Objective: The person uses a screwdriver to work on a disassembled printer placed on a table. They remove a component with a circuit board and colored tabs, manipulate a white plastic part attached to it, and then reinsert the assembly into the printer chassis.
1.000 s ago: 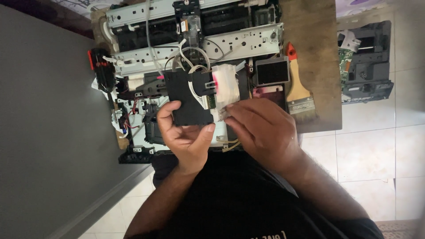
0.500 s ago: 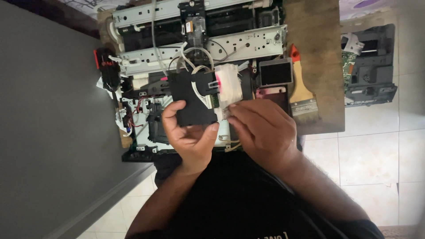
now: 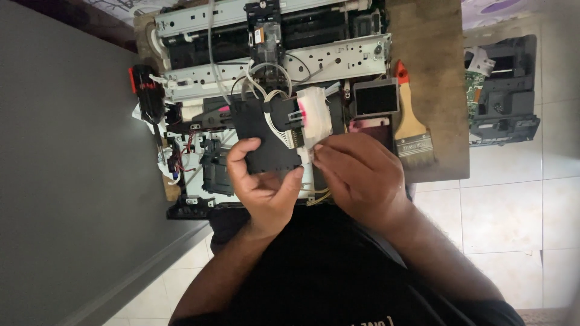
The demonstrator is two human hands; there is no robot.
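We hold a flat black plastic panel [image 3: 266, 136] in our left hand [image 3: 263, 181], thumb on its left edge, fingers curled under its near edge, clamped firm. The panel sits above the near middle of the small wooden table [image 3: 432, 90], over the opened printer chassis [image 3: 272, 54]. Our right hand [image 3: 359, 175] pinches at the panel's right edge, fingertips closed on a white connector block [image 3: 305, 154] where a bundle of white wires [image 3: 272, 99] loops up from the chassis. A white-and-pink plastic part [image 3: 314, 115] sits just beside that edge. A red-handled black screwdriver [image 3: 145, 90] lies at the table's left edge. A wooden paintbrush with a red tip [image 3: 411, 121] lies near the right edge, with a small dark square module [image 3: 376, 96] just left of it. A second dark printer part [image 3: 501, 90] sits on the tiled floor [image 3: 513, 211], off the table's right edge.
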